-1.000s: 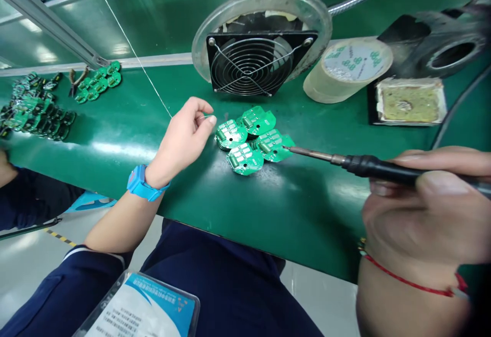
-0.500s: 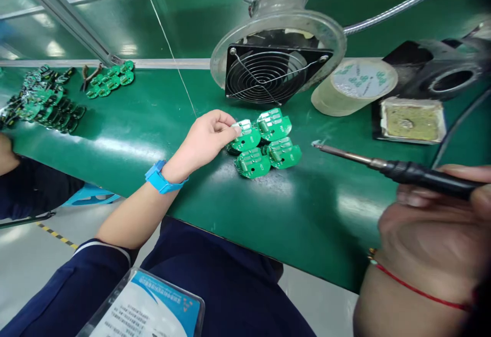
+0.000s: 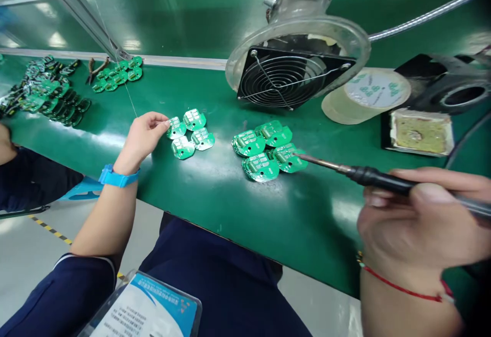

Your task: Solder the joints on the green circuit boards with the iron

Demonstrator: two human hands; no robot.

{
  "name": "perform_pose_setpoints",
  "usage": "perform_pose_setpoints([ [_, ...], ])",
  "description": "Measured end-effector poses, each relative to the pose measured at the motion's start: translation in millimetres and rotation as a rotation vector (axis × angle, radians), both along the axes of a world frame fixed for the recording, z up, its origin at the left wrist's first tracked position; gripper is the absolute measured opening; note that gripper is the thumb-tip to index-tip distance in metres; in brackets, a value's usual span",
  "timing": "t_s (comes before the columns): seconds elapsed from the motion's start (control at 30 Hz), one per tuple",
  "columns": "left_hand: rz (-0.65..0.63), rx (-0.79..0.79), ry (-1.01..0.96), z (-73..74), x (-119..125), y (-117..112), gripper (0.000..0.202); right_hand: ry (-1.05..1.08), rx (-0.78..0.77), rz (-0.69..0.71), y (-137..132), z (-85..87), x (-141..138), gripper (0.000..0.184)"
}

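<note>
Between the thumb and fingers of my left hand (image 3: pixel 143 140) is the left edge of a green circuit board panel (image 3: pixel 183 146), made of several joined rounded boards. The panel is low over the bench or lying on it; I cannot tell which. In my right hand (image 3: pixel 418 219) is a soldering iron (image 3: pixel 372 178) with a black handle, its tip pointing left. That tip appears over the right board of a stack of green circuit board panels (image 3: pixel 261 167) in the middle of the bench; whether it touches is unclear.
A fume extractor fan (image 3: pixel 282 79) hangs behind the stack. To its right stand a translucent tape roll (image 3: pixel 364 96), a yellowish sponge in a tray (image 3: pixel 420 132) and a black holder (image 3: pixel 456 86). Further left lie pliers (image 3: pixel 95 70), another panel (image 3: pixel 118 75) and heaped boards (image 3: pixel 49 96). Another person's arm (image 3: pixel 34 178) is at far left.
My left hand has moved left, carrying one panel away from the stack. My right hand has brought the soldering iron left, from beside the stack to over its right board.
</note>
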State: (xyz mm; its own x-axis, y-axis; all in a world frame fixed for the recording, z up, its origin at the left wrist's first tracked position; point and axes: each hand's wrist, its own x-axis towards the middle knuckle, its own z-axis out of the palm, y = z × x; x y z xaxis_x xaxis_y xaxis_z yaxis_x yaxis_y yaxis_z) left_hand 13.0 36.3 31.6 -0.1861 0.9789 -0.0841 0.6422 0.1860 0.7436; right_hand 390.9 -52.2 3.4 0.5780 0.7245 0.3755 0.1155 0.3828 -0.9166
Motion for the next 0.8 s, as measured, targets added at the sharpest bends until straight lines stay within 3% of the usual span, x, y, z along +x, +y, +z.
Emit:
perform_pose_setpoints([
  [0.07,0.005,0.133,0.226,-4.7,-2,-2,0.014,0.005,0.014,0.052,2,3.7,-10,0.01],
  [0.13,0.027,0.258,0.26,-7.1,4,-4,0.017,-0.042,-0.04,0.133,3,6.9,-18,0.01],
  [0.23,-0.013,0.277,-0.067,-7.0,27,-9,0.016,-0.159,-0.133,0.211,3,10.2,-26,0.011],
  [0.3,-0.11,0.171,-0.319,-6.1,47,-14,0.013,-0.233,-0.176,0.239,5,11.0,-31,0.013],
  [0.37,-0.23,0.132,-0.41,-5.8,65,-21,0.014,-0.275,-0.153,0.247,9,10.1,-36,0.012],
  [0.57,-0.609,0.472,0.059,-11.5,100,-38,0.017,-0.174,0.04,0.232,14,-2.1,-42,0.009],
  [0.67,-0.663,0.544,0.185,-16.0,107,-43,0.018,-0.152,0.036,0.216,11,-7.0,-41,0.009],
  [0.8,-0.669,0.521,0.136,-17.4,112,-46,0.013,-0.159,0.013,0.211,8,-8.2,-41,0.01],
])
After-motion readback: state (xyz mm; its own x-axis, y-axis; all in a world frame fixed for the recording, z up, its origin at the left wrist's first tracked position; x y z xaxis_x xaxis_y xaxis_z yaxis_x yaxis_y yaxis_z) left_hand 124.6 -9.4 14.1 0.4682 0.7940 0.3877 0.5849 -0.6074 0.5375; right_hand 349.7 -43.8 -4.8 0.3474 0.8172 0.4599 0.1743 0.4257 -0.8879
